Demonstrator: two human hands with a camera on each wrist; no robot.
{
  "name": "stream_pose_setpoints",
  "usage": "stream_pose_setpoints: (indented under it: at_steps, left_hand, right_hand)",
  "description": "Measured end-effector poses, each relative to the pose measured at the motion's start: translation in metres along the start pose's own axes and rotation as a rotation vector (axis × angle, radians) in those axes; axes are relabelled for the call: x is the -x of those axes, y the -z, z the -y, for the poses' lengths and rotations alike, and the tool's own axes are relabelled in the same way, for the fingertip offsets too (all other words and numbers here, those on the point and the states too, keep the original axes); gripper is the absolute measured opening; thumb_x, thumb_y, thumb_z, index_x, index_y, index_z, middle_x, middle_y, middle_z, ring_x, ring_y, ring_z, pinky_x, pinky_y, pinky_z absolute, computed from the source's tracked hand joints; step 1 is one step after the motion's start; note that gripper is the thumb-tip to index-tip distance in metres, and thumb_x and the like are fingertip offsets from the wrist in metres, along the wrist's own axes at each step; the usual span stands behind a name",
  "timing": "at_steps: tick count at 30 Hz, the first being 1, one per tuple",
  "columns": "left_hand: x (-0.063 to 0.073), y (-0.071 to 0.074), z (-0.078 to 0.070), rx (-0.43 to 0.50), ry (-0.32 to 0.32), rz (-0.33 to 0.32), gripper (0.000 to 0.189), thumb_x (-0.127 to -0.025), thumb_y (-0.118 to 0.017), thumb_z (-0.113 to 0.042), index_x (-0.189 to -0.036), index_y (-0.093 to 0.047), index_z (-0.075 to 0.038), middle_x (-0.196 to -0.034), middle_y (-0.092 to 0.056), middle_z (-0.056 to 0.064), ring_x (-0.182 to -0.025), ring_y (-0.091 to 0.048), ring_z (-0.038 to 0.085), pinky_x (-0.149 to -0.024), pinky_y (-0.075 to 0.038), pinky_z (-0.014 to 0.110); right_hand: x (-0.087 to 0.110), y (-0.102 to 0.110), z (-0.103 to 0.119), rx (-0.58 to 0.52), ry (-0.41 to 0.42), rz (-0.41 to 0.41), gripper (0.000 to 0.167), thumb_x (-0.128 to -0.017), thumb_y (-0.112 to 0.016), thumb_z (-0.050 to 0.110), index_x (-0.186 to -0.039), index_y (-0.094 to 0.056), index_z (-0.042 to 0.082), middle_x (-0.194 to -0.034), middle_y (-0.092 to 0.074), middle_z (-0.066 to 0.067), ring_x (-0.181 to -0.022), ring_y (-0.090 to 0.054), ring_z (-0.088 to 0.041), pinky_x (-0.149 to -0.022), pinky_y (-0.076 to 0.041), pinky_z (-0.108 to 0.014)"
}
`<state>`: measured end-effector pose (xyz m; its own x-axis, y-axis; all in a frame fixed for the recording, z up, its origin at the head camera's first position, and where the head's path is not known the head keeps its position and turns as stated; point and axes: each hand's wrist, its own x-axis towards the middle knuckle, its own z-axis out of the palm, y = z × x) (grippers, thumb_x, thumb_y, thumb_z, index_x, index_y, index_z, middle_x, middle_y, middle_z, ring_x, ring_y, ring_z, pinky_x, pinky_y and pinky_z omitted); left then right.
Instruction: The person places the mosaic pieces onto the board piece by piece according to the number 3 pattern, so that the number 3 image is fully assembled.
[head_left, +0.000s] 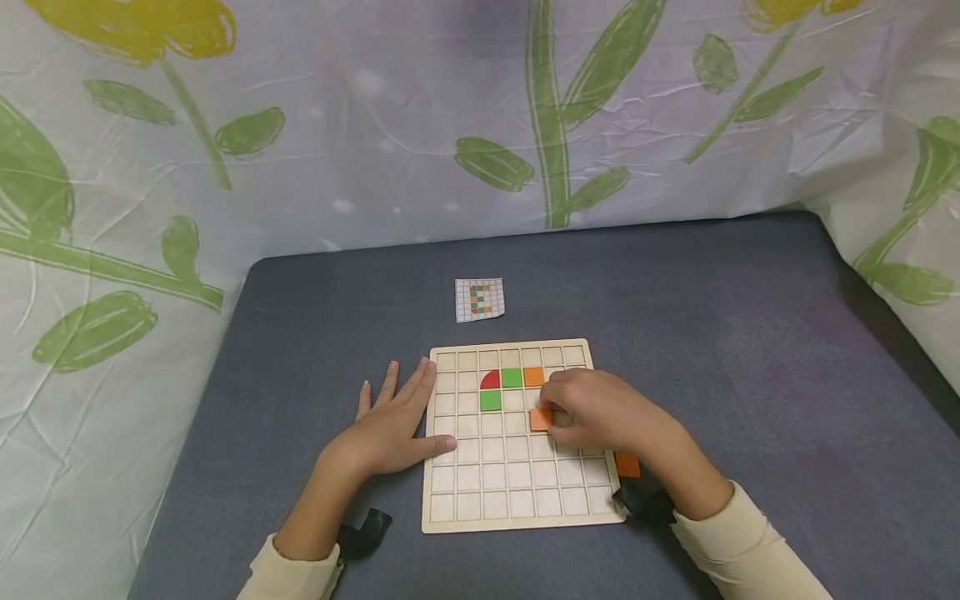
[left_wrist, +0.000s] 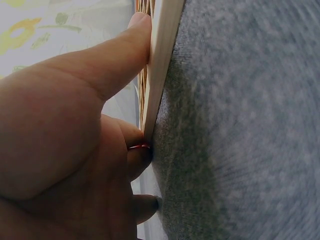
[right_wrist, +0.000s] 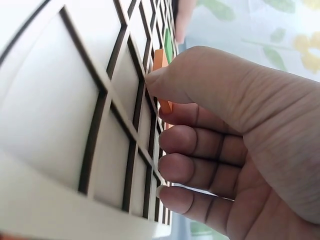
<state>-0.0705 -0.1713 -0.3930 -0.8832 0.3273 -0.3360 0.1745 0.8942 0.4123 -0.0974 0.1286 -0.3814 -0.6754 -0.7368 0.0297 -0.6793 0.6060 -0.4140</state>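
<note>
A wooden grid board [head_left: 480,527] lies on the dark table, with a red quarter-circle tile [head_left: 491,380], a green tile [head_left: 512,377] and an orange tile [head_left: 533,377] in a row. Below the red one sits another green tile [head_left: 491,401]. My right hand [head_left: 600,408] pinches a square orange tile [head_left: 540,419] between thumb and fingers, close over the board; the right wrist view shows this held orange tile [right_wrist: 165,106] at the thumb tip. My left hand [head_left: 390,429] lies with straight, spread fingers at the board's left edge, its thumb [left_wrist: 120,55] over the rim.
A small printed pattern card [head_left: 480,300] lies behind the board. Another orange piece [head_left: 627,465] is at the board's right edge, partly under the right forearm. A white cloth with painted flowers [head_left: 375,125] hangs behind the grey table [head_left: 712,333].
</note>
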Motion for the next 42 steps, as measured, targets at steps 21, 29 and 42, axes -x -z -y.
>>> stream_pose_setpoints:
  at_steps: [21, 29, 42]
  left_hand:
    - [0.0, 0.002, -0.002, -0.004, 0.016, 0.006, 0.108, -0.087, -0.072, -0.055, -0.162, -0.008, -0.011, -0.167, -0.008, 0.009, -0.15, 0.008, 0.042, -0.111, 0.007, 0.069]
    - [0.0, 0.001, -0.001, -0.004, 0.007, 0.009, 0.107, -0.088, -0.071, -0.055, -0.162, -0.008, -0.01, -0.167, -0.007, 0.01, -0.15, 0.008, 0.042, -0.11, 0.007, 0.07]
    - [0.0, 0.001, 0.0, -0.005, 0.002, 0.004, 0.107, -0.088, -0.071, -0.055, -0.162, -0.008, -0.01, -0.167, -0.008, 0.01, -0.15, 0.008, 0.042, -0.11, 0.007, 0.07]
  right_hand:
    - [-0.015, -0.006, 0.015, 0.045, 0.021, -0.005, 0.019, -0.069, -0.067, 0.003, -0.068, -0.055, 0.017, -0.066, -0.037, 0.01, -0.061, -0.035, -0.007, -0.056, -0.032, -0.025]
    - [-0.022, -0.008, 0.021, 0.052, 0.043, 0.004, 0.022, -0.07, -0.068, 0.005, -0.067, -0.051, 0.019, -0.066, -0.042, 0.009, -0.061, -0.037, -0.008, -0.054, -0.035, -0.025]
    - [-0.028, -0.015, 0.03, 0.082, 0.054, -0.02, 0.025, -0.079, -0.075, 0.011, -0.067, -0.054, 0.018, -0.064, -0.041, 0.01, -0.058, -0.038, -0.007, -0.052, -0.036, -0.024]
